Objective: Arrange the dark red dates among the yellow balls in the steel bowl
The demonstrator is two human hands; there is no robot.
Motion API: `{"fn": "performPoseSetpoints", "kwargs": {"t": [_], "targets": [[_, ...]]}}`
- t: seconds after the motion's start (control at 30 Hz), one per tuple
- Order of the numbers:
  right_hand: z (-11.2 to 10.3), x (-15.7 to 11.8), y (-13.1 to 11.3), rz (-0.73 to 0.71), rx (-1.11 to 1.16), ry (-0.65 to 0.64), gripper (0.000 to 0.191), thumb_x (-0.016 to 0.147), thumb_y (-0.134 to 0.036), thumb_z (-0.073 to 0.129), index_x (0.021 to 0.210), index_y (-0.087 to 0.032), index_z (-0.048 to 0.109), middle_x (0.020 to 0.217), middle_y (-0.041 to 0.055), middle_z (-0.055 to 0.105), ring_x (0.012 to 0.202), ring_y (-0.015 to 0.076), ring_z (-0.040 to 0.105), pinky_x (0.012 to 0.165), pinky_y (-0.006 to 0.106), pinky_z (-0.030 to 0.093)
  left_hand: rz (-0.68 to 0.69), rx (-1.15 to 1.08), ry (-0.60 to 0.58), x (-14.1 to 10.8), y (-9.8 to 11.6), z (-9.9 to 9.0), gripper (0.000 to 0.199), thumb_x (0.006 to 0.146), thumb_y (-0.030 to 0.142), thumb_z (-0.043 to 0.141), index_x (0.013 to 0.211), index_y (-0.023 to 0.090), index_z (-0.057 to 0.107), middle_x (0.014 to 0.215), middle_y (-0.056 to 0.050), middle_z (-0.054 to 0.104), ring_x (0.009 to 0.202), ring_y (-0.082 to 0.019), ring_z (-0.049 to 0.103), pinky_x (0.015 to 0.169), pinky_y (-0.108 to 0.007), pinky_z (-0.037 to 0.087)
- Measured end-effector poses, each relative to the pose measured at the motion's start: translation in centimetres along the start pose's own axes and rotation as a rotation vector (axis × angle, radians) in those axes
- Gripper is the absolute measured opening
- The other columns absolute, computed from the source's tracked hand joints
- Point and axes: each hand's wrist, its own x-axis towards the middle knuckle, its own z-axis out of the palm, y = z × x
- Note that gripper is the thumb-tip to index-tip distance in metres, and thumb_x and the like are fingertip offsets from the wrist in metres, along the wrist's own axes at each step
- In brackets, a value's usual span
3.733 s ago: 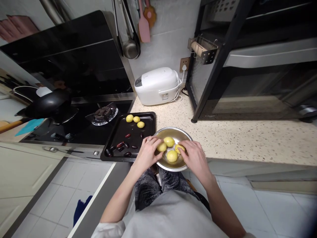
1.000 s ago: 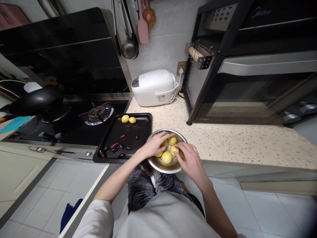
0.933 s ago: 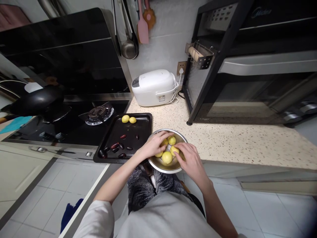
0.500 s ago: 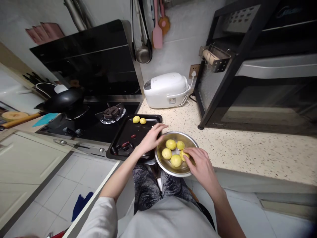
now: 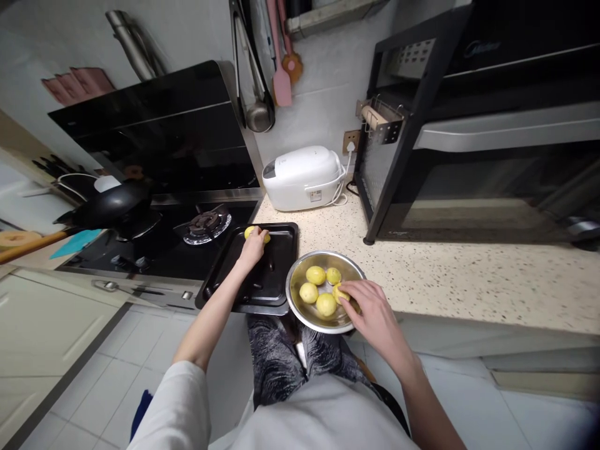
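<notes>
Left hand (image 5: 254, 247) over two oval yellow fruits (image 5: 248, 232) at the far end of the black metal tray (image 5: 283, 262), fingers bent, grip indeterminable; this hand is nearer them. Rightward and nearer the body: round steel bowl (image 5: 294, 282); right hand (image 5: 372, 309), partly closed, pinches a yellow fruit (image 5: 338, 292) inside.

A white rice cooker (image 5: 304, 179) sits on the speckled bench (image 5: 450, 269) at the centre of the frame, its cord running to a wall socket (image 5: 351, 141). A black wok (image 5: 110, 206) rests on the stove at left. Upper centre, a pink spatula (image 5: 282, 85) hangs beside a ladle (image 5: 257, 117). A large oven (image 5: 492, 181) fills the upper right.
</notes>
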Motion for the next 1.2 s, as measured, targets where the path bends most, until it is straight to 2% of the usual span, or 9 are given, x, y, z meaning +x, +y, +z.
{"fn": "performPoseSetpoints", "kwargs": {"t": [0.1, 0.23, 0.33, 0.47, 0.57, 0.67, 0.77, 0.9, 1.2], "targets": [[-0.1, 0.0, -0.6, -0.028, 0.026, -0.035, 0.022, 0.103, -0.025, 0.053, 0.114, -0.023, 0.071, 0.118, 0.0088, 0.077, 0.113, 0.0272, 0.069, 0.107, 0.055, 0.049, -0.004, -0.010, 0.001, -0.3, 0.1, -0.1, 0.038, 0.084, 0.001, 0.060, 0.119, 0.015, 0.062, 0.128, -0.016, 0.057, 0.109, -0.028, 0.064, 0.094, -0.045, 0.059], [0.0, 0.0, -1.1, -0.071, 0.040, -0.102, 0.027, 0.103, -0.026, 0.054, 0.123, -0.024, 0.071, 0.127, 0.0086, 0.076, 0.122, 0.0281, 0.068, 0.110, 0.058, 0.048, 0.031, -0.053, 0.036, -1.2, 1.2, -1.1, 0.035, 0.086, 0.009, 0.067, 0.119, 0.018, 0.061, 0.127, -0.013, 0.056, 0.110, -0.028, 0.063, 0.093, -0.044, 0.059], [0.1, 0.0, -1.3, -0.081, 0.030, -0.127, 0.030, 0.103, -0.026, 0.053, 0.127, -0.025, 0.070, 0.132, 0.0085, 0.074, 0.126, 0.0285, 0.067, 0.112, 0.060, 0.048, 0.140, -0.200, 0.090, -2.8, 3.4, -2.4, 0.036, 0.090, 0.017, 0.069, 0.125, 0.021, 0.061, 0.124, -0.010, 0.057, 0.105, -0.024, 0.064, 0.090, -0.040, 0.060], [0.2, 0.0, -1.5, -0.073, 0.011, -0.145, 0.032, 0.103, -0.028, 0.054, 0.132, -0.026, 0.069, 0.134, 0.0083, 0.073, 0.130, 0.0294, 0.065, 0.114, 0.062, 0.045, 0.319, -0.422, 0.103, -6.2, 8.0, -3.9, 0.036, 0.095, 0.027, 0.068, 0.130, 0.022, 0.063, 0.123, -0.009, 0.059, 0.105, -0.023, 0.064, 0.085, -0.034, 0.060], [0.2, 0.0, -1.5, -0.065, 0.006, -0.171, 0.032, 0.104, -0.027, 0.054, 0.132, -0.026, 0.069, 0.134, 0.0076, 0.074, 0.132, 0.0295, 0.063, 0.116, 0.063, 0.043, 0.400, -0.494, 0.000, -8.6, 11.1, -4.0, 0.038, 0.097, 0.030, 0.067, 0.135, 0.024, 0.063, 0.125, -0.009, 0.059, 0.112, -0.024, 0.063, 0.093, -0.035, 0.058], [0.0, 0.0, -1.6, -0.057, 0.020, -0.188, 0.030, 0.104, -0.027, 0.053, 0.129, -0.024, 0.069, 0.131, 0.0078, 0.075, 0.131, 0.0293, 0.064, 0.117, 0.063, 0.041, 0.462, -0.519, -0.145, -10.1, 12.7, -3.2, 0.040, 0.098, 0.028, 0.066, 0.137, 0.025, 0.062, 0.126, -0.010, 0.060, 0.116, -0.025, 0.064, 0.104, -0.039, 0.055], [-0.2, -0.1, -1.7, -0.051, 0.059, -0.183, 0.025, 0.103, -0.025, 0.054, 0.123, -0.024, 0.070, 0.127, 0.0073, 0.076, 0.126, 0.0279, 0.066, 0.116, 0.061, 0.042, 0.479, -0.494, -0.219, -10.8, 13.1, -2.1, 0.042, 0.097, 0.026, 0.066, 0.139, 0.025, 0.060, 0.131, -0.010, 0.061, 0.121, -0.027, 0.064, 0.109, -0.043, 0.052], [-0.4, -0.2, -1.7, -0.052, 0.142, -0.162, 0.019, 0.101, -0.023, 0.056, 0.112, -0.026, 0.071, 0.119, 0.0062, 0.077, 0.117, 0.0258, 0.069, 0.112, 0.056, 0.045, 0.463, -0.496, -0.232, -11.2, 13.1, -1.1, 0.043, 0.099, 0.027, 0.065, 0.141, 0.026, 0.058, 0.134, -0.011, 0.062, 0.125, -0.027, 0.063, 0.110, -0.045, 0.052], [-0.4, -0.1, -1.1, -0.020, 0.186, -0.100, 0.015, 0.100, -0.024, 0.058, 0.100, -0.026, 0.073, 0.104, 0.0055, 0.078, 0.106, 0.0262, 0.071, 0.104, 0.052, 0.051, 0.459, -0.507, -0.246, -12.1, 12.7, -0.9, 0.046, 0.097, 0.022, 0.064, 0.143, 0.028, 0.057, 0.135, -0.010, 0.063, 0.127, -0.027, 0.062, 0.111, -0.044, 0.050]]}}
